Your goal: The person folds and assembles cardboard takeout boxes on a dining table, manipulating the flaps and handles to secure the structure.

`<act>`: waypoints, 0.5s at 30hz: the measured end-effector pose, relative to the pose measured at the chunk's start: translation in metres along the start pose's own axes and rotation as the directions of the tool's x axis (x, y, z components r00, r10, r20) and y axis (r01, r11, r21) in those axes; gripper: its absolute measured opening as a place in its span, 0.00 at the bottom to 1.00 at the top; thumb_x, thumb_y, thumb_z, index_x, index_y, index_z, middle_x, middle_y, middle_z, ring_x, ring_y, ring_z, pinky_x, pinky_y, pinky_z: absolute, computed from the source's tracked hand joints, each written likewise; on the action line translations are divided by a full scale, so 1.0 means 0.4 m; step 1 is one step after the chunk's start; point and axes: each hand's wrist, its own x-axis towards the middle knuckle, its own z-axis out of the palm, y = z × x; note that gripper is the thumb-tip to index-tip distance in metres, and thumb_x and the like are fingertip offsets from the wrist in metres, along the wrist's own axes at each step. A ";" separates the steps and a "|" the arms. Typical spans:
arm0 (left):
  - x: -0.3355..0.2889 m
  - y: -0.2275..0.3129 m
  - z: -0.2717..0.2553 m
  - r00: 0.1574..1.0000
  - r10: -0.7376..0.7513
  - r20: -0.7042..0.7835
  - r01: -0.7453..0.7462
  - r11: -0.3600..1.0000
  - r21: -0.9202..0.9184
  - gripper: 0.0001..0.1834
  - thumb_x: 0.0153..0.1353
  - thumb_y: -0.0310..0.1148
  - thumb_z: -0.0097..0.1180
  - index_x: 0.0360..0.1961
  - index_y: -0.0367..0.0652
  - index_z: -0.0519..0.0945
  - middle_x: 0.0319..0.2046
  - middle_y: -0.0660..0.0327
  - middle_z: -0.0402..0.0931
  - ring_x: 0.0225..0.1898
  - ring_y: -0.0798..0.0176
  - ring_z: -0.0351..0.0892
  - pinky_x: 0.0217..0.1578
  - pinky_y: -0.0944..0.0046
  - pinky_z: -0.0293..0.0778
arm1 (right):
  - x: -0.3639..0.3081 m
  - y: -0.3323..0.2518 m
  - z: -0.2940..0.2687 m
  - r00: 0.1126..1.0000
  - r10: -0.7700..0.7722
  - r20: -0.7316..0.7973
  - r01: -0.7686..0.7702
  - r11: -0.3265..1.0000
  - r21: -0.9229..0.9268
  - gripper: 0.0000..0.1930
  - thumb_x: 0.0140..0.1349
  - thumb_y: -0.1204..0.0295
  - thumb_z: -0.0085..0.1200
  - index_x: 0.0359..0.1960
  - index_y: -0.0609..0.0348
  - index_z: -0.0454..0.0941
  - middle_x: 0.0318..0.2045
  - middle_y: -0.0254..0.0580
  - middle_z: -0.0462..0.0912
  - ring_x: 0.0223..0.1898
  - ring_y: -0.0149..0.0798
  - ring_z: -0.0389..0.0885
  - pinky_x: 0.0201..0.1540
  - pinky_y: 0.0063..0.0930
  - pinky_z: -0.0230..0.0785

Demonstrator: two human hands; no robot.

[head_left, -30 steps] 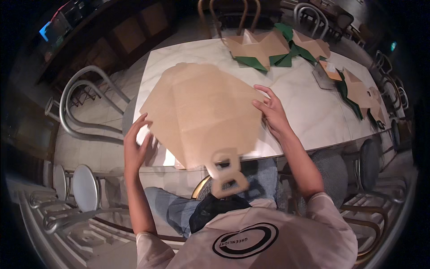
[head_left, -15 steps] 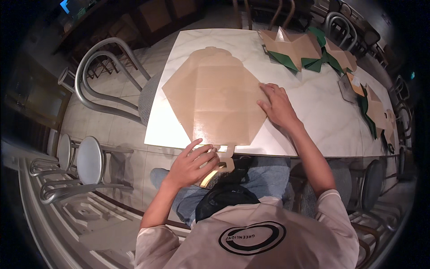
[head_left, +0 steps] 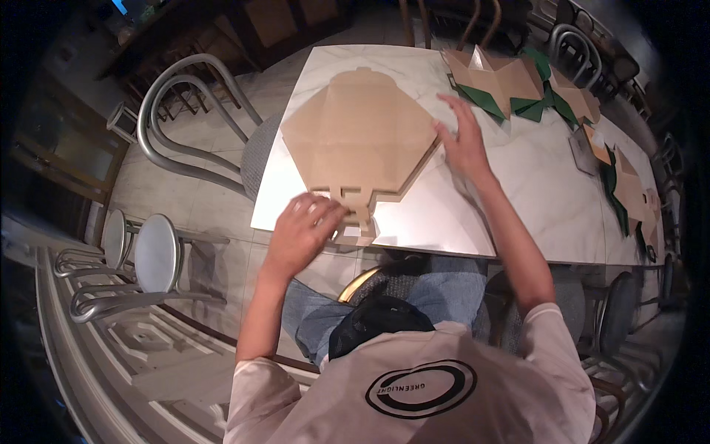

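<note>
A brown cardboard sheet (head_left: 359,140) lies flat on the pale table (head_left: 510,185), its cut-out handle strip (head_left: 356,198) at the end nearest the person. The left hand (head_left: 305,228) is bent over that near end, fingers curled at the handle strip; motion blur and the hand's own back hide the fingertips, so I cannot tell whether they pinch it. The right hand (head_left: 466,148) is at the right corner of the cardboard sheet, thumb and fingers spread apart. Well to the right of the sheet stand green and brown folded cartons (head_left: 499,78). Left of it is a chair (head_left: 148,133) with a curved metal back.
</note>
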 end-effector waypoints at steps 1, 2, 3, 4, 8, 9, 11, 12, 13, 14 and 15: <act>-0.024 0.009 0.019 0.998 0.031 0.064 -0.027 0.998 -0.061 0.18 0.55 0.28 0.65 0.48 0.44 0.83 0.48 0.60 0.82 0.54 0.52 0.80 0.57 0.51 0.76 | -0.026 -0.029 -0.001 0.997 -0.062 0.045 0.062 0.998 0.008 0.24 0.67 0.72 0.59 0.65 0.59 0.72 0.61 0.54 0.76 0.66 0.56 0.71 0.70 0.44 0.61; -0.040 0.026 0.027 0.997 0.025 0.066 -0.020 0.997 -0.071 0.18 0.55 0.28 0.65 0.48 0.44 0.83 0.48 0.60 0.82 0.54 0.52 0.80 0.57 0.51 0.76 | -0.056 -0.056 -0.001 0.988 -0.118 0.096 0.116 0.993 0.019 0.24 0.67 0.72 0.59 0.64 0.60 0.73 0.61 0.53 0.76 0.66 0.54 0.70 0.70 0.43 0.61; -0.050 0.043 0.034 0.998 -0.001 0.067 0.009 0.993 -0.119 0.18 0.55 0.28 0.65 0.49 0.44 0.83 0.50 0.59 0.81 0.55 0.51 0.79 0.57 0.51 0.76 | -0.072 -0.086 -0.008 0.988 -0.112 0.106 0.111 0.994 0.017 0.24 0.67 0.72 0.59 0.64 0.60 0.73 0.61 0.53 0.76 0.66 0.54 0.70 0.70 0.43 0.61; -0.059 0.058 0.036 0.997 -0.024 0.074 0.036 0.985 -0.166 0.18 0.56 0.29 0.66 0.50 0.44 0.82 0.52 0.58 0.80 0.57 0.50 0.78 0.57 0.51 0.76 | -0.087 -0.120 -0.020 0.985 -0.100 0.144 0.096 0.995 0.036 0.23 0.66 0.72 0.59 0.63 0.60 0.74 0.61 0.53 0.76 0.67 0.54 0.70 0.71 0.44 0.61; -0.073 0.058 0.053 0.995 -0.058 0.078 0.069 0.987 -0.144 0.16 0.55 0.26 0.65 0.46 0.42 0.81 0.53 0.57 0.79 0.57 0.50 0.78 0.58 0.50 0.76 | -0.140 -0.164 -0.029 0.959 -0.139 0.246 0.130 0.990 0.052 0.20 0.65 0.71 0.60 0.57 0.62 0.77 0.60 0.50 0.77 0.66 0.54 0.70 0.71 0.43 0.60; -0.073 0.057 0.051 0.997 -0.042 0.070 0.052 0.988 -0.148 0.16 0.55 0.26 0.65 0.46 0.42 0.81 0.53 0.57 0.79 0.57 0.50 0.78 0.58 0.50 0.76 | -0.155 -0.172 -0.018 0.946 -0.163 0.282 0.148 0.986 0.071 0.19 0.63 0.70 0.62 0.56 0.61 0.78 0.60 0.50 0.77 0.66 0.53 0.71 0.71 0.45 0.59; -0.063 0.050 0.057 0.998 0.050 0.042 -0.046 0.993 -0.106 0.14 0.55 0.26 0.63 0.44 0.42 0.81 0.49 0.58 0.80 0.55 0.53 0.79 0.59 0.49 0.75 | -0.172 -0.194 -0.013 0.837 -0.340 0.429 0.296 0.940 0.169 0.28 0.56 0.62 0.71 0.58 0.55 0.78 0.61 0.48 0.77 0.68 0.55 0.68 0.73 0.51 0.57; -0.049 0.053 0.060 0.996 0.086 0.029 -0.082 0.989 -0.125 0.14 0.55 0.26 0.63 0.44 0.42 0.81 0.49 0.58 0.80 0.55 0.53 0.79 0.59 0.49 0.75 | -0.185 -0.208 -0.016 0.776 -0.378 0.505 0.386 0.918 0.092 0.35 0.53 0.59 0.73 0.63 0.53 0.76 0.64 0.48 0.75 0.71 0.57 0.65 0.74 0.52 0.55; -0.034 0.060 0.051 0.997 0.066 -0.034 -0.069 0.992 -0.109 0.13 0.54 0.25 0.62 0.42 0.41 0.81 0.47 0.58 0.81 0.54 0.54 0.80 0.59 0.49 0.75 | -0.197 -0.215 -0.013 0.742 -0.357 0.567 0.374 0.923 0.090 0.38 0.52 0.59 0.74 0.66 0.52 0.73 0.66 0.48 0.71 0.72 0.57 0.62 0.75 0.53 0.54; -0.023 0.067 0.041 0.995 0.039 -0.095 -0.048 0.994 -0.093 0.12 0.53 0.24 0.62 0.41 0.41 0.81 0.45 0.59 0.82 0.52 0.54 0.82 0.59 0.48 0.76 | -0.205 -0.213 -0.004 0.755 -0.339 0.561 0.368 0.927 0.065 0.38 0.52 0.59 0.74 0.66 0.52 0.73 0.66 0.48 0.71 0.72 0.57 0.62 0.75 0.53 0.54; -0.010 0.071 0.041 0.987 0.045 -0.156 -0.060 0.994 -0.091 0.11 0.52 0.24 0.63 0.39 0.39 0.82 0.41 0.58 0.84 0.48 0.54 0.84 0.56 0.49 0.78 | -0.213 -0.204 0.006 0.744 -0.352 0.568 0.373 0.924 0.083 0.40 0.51 0.59 0.74 0.66 0.52 0.72 0.67 0.48 0.70 0.73 0.58 0.61 0.75 0.54 0.54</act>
